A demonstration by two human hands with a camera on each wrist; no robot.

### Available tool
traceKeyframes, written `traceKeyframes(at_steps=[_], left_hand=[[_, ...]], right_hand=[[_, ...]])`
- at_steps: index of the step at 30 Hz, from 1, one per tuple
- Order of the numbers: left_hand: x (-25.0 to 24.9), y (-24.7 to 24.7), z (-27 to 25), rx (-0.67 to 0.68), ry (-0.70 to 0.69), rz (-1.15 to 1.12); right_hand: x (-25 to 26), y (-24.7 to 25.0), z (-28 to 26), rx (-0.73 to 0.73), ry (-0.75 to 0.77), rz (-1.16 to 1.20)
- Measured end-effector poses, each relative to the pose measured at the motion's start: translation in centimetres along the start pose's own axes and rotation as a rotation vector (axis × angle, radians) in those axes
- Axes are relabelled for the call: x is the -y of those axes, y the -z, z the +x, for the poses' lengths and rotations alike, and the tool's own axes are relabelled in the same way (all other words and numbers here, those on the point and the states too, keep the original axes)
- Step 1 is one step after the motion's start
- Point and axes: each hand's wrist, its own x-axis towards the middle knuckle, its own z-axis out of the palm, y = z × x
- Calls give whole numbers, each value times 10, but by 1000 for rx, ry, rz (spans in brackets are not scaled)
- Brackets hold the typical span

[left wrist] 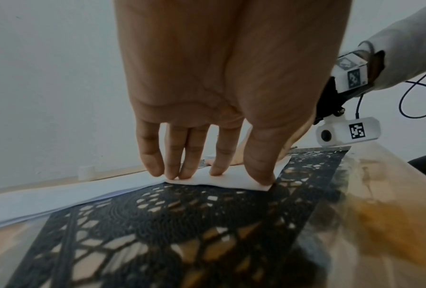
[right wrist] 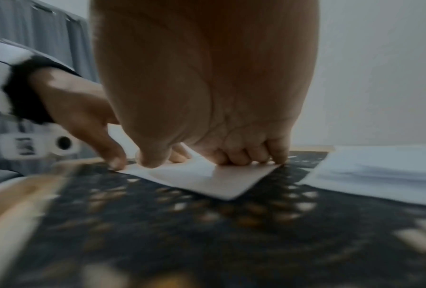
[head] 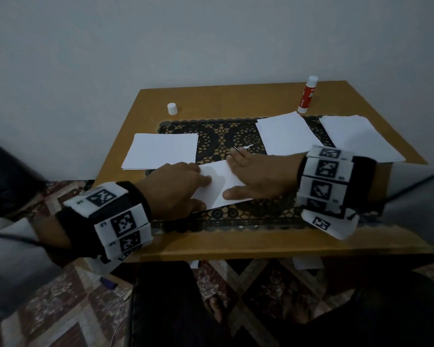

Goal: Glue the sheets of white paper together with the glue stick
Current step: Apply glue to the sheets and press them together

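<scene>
A white sheet of paper (head: 221, 189) lies on the black lace mat (head: 236, 216) in the middle of the table. My left hand (head: 201, 191) presses on its left part with straight fingers (left wrist: 216, 165) and the thumb on the near corner. My right hand (head: 238, 176) lies flat on its right part, thumb spread toward me, with the fingertips (right wrist: 278, 157) down on the far edge of the sheet (right wrist: 219, 181). The red-and-white glue stick (head: 307, 95) stands upright and uncapped at the back right. Its white cap (head: 172, 108) stands at the back left.
A stack of white sheets (head: 161, 150) lies left of the hands, and two more stacks (head: 286, 134) (head: 358, 136) lie to the right. A small white scrap (head: 246, 147) sits on the mat by my right fingertips. The wooden table (head: 236, 244) stands against a wall.
</scene>
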Motion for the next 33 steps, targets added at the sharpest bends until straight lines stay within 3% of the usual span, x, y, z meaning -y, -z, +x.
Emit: traceKeyframes(at_steps=[5,9,15,19,27,33], left_hand=[[0,-2,-1,4,-1,-2],[2,-1,3,16,-8,-8],[10,6,27,-13,-14,-25],[7,14,42,46,3,-42],[10,24,57,113,143,-50],[14,24,58,118,162,-133]], right_hand=[[17,-16,-13,21,152,-51],[-4,-8,-12,-6,-11,-18],[20,-35,-50,55,151,-43],[4,-32,-59,-50,109,-11],[0,-29,-66,-102,125,-8],[0,-31,-65,-129,125,-13]])
